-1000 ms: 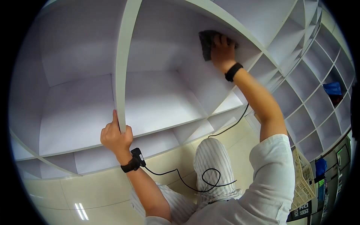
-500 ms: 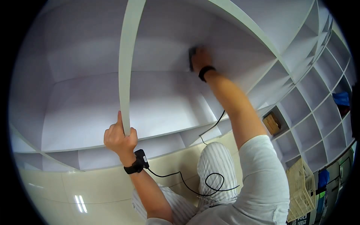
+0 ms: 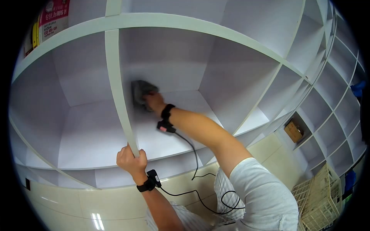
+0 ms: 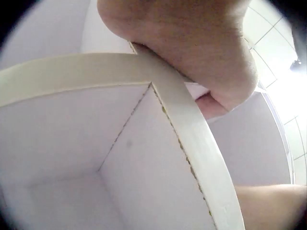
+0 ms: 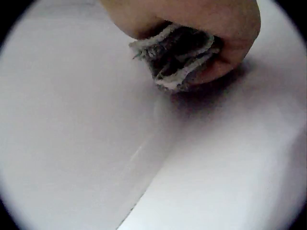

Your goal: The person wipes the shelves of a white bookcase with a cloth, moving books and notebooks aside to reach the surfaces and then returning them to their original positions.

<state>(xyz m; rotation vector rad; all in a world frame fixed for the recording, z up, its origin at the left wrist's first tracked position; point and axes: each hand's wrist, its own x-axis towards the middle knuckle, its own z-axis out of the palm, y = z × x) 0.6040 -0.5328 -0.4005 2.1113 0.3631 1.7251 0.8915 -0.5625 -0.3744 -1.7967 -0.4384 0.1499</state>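
My left hand (image 3: 132, 161) grips the lower front edge of a white upright shelf divider (image 3: 115, 73), thumb on one side and curled fingers on the other. In the left wrist view that hand (image 4: 192, 38) lies over the corner where the divider meets the lower board. Inside the compartment right of the divider, my right hand (image 3: 155, 102) holds a bunched grey cloth (image 3: 140, 90) at the divider's inner face, low and toward the back. The right wrist view shows the cloth's folds (image 5: 180, 57) bunched under the palm, close to the seam between two white panels.
Books (image 3: 52, 19) stand in an upper compartment at the left. A cardboard box (image 3: 293, 131) sits in a low cubby on the right. Near it on the tiled floor is a cream plastic crate (image 3: 318, 196). A black cable (image 3: 192, 148) trails from the right wrist.
My right hand has carried the cloth from the compartment's right wall past the back corner to the divider on the left. My left hand keeps its grip. The head view has shifted, bringing the books into sight.
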